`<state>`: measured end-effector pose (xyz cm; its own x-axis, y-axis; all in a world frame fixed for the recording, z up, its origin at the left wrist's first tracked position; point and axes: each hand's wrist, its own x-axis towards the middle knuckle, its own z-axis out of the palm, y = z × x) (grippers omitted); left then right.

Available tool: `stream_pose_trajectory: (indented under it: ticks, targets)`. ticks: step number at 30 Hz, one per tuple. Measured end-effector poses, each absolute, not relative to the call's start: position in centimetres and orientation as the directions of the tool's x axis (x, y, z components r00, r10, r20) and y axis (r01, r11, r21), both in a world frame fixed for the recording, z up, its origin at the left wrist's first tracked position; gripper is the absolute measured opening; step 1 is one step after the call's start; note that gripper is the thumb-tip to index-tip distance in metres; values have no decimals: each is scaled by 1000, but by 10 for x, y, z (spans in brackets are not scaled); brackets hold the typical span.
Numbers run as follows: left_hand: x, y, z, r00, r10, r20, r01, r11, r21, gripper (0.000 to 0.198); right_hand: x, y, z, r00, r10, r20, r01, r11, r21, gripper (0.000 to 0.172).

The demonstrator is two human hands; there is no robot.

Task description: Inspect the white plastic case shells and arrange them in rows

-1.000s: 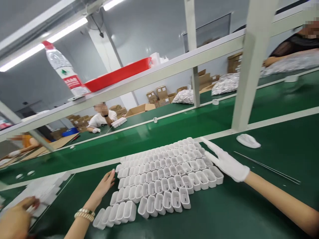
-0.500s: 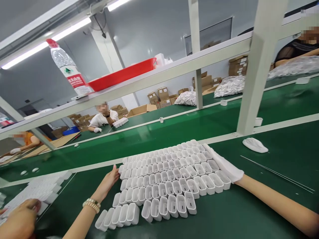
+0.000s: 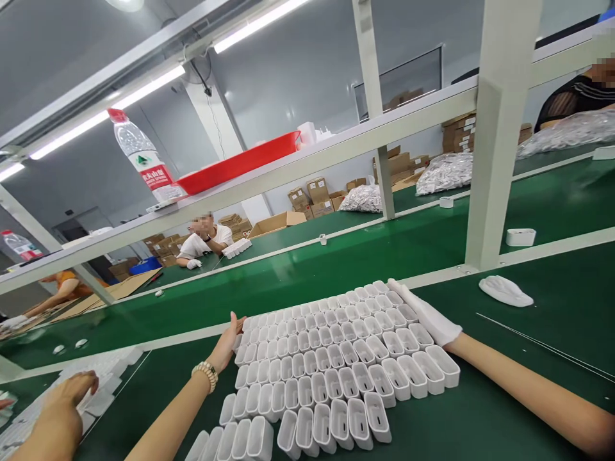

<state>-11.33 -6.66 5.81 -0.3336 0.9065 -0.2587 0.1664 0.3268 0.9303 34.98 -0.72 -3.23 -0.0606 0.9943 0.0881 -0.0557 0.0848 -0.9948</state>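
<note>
- The dark green surface (image 3: 432, 426), smooth and matte, fills the lower part of the frame.
- Across its lower centre stand the white cups (image 3: 332, 384), set out in close, slanting rows. The ranking looks well advanced: the upper rows sit snugly side by side. What seems left is unevenness: the front row has a gap, stops short on the right, and the row ends are staggered.
- The right hand (image 3: 427, 314), in a soft white glove, lies straight along the block's right end, its fingers extended and gripping nothing.
- The left hand (image 3: 225, 346), bare, rests against the left end of the upper rows, thumb raised, not closed around any cup.
- Each cup is a deep, rounded oblong with thin walls and a satin finish (probably moulded plastic).
- A puckered white item (image 3: 506, 291) lies at right, above a thin straight rod (image 3: 542, 346).
- Smallest are the dark slots (image 3: 378, 420) inside several front cups.
</note>
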Motion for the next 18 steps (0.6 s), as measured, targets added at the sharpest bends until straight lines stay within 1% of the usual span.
stream_pose_trajectory:
  ticks: [3,5,11,14,16,18]
  targets:
    - [-112,-65,56,-327,910,-253,186,325,927,74,348,-10,-33,-70,992,101,-57,97,-994,79]
    - [-114,-65,54,-328,912,-245,204,322,925,75,346,-10,-33,-74,992,103,-59,99,-993,81]
    - [-136,-70,61,-329,926,-185,307,290,907,61,346,-7,-32,-63,992,107,-67,103,-992,84]
    - [-151,-77,68,-277,947,-164,398,269,877,62,345,-8,-31,-56,992,111,-89,105,-990,80]
    - [-155,-80,70,-232,955,-184,458,274,846,64,344,-9,-29,-46,993,109,-105,104,-989,78]
    - [-154,-81,71,-192,961,-201,508,272,817,60,342,-10,-27,-37,994,106,-121,100,-988,77]
